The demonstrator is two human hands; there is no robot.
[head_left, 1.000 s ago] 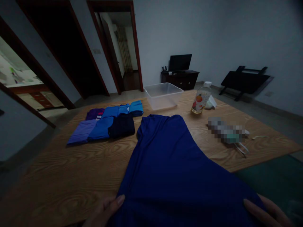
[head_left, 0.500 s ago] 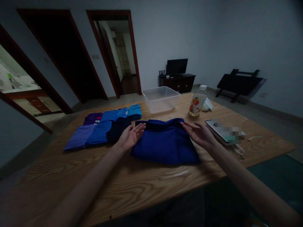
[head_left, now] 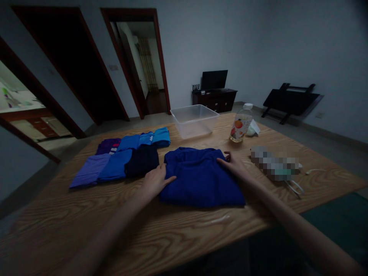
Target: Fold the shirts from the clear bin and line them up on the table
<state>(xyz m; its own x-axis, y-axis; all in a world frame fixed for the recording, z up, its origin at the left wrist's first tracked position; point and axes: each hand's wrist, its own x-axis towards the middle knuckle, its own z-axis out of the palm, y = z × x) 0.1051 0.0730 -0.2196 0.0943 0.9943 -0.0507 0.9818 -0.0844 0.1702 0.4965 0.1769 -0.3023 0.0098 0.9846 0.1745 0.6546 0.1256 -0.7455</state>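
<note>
A dark blue folded garment [head_left: 201, 182] lies flat on the wooden table right before me, with a few creases near its far edge. My left hand [head_left: 155, 181] is at its left side, the thumb laid on top of the cloth and the other fingers tucked at the edge. At the right side, my right hand [head_left: 234, 165] has its thumb over the cloth and its fingers bent around the border. Both hands look closed on the garment's sides; the fingertips under the cloth are hidden.
Several folded clothes, among them a black one [head_left: 142, 160] and a lilac one [head_left: 90, 168], lie in two rows at left. Behind stands a clear plastic bin [head_left: 195, 124]. A bottle [head_left: 240, 124], a blurred-out item [head_left: 274, 165] and a white cable [head_left: 295, 188] are at right.
My hands have turned from open palms at the far corners to holding the left and right sides. The garment's far edge now lies flatter.
</note>
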